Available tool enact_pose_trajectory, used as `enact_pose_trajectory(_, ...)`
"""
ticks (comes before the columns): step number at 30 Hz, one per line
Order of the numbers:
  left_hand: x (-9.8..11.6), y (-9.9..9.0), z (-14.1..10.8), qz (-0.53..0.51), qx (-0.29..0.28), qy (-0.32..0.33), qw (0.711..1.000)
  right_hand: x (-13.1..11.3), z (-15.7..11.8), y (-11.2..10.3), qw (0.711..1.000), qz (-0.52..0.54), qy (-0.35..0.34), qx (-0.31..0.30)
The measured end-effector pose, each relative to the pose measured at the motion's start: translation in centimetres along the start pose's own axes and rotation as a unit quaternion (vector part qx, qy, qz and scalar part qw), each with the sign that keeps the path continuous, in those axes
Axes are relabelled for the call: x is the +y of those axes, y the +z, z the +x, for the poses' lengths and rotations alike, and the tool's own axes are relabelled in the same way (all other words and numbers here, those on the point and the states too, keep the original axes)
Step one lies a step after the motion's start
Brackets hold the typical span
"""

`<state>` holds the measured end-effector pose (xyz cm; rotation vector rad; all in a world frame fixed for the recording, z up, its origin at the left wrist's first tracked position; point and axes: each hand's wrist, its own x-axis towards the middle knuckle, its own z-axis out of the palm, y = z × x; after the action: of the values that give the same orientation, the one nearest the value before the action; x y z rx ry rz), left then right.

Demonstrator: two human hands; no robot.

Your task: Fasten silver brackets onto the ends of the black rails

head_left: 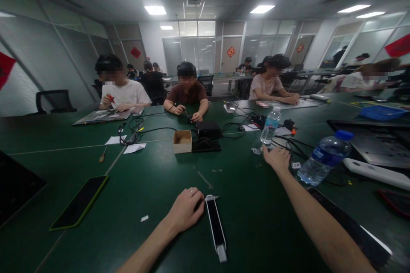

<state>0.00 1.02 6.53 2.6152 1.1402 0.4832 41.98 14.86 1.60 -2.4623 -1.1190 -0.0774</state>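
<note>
On the near table, a narrow black strip with a white frame [216, 224] lies lengthwise, a thin crosspiece at its far end. My left hand [187, 210] rests just left of it, fingers curled and fingertips against that far end. Farther out to the right, my right hand [277, 158] reaches palm down, its fingers apart over the table. Small metal pieces [256, 151] lie beside its thumb, close to the foot of a small clear water bottle [270, 126]. Whether its fingertips touch any piece I cannot tell.
A large water bottle [325, 158] leans right of my right forearm, near cables and a white device [378, 173]. A small open box [182, 141] stands mid-table beside a black case [207, 129]. At left lies a green-edged phone [80, 202]. Several people sit opposite.
</note>
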Motion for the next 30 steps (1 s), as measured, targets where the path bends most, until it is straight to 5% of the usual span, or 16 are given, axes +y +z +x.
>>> enact_pose_trajectory(8,0.2,-0.3,0.2,0.001,-0.019,-0.010,1.000,0.8,1.1,1.6,1.000,-0.020,-0.008,0.021)
enact_pose_trajectory(22,0.3,-0.4,0.1,-0.001,-0.025,-0.015,1.000,0.6,1.8,0.6,0.998,-0.037,-0.024,0.046)
enact_pose_trajectory(30,0.5,-0.6,-0.1,0.020,-0.023,-0.014,0.999,0.5,1.3,-0.4,0.987,-0.028,-0.158,0.012)
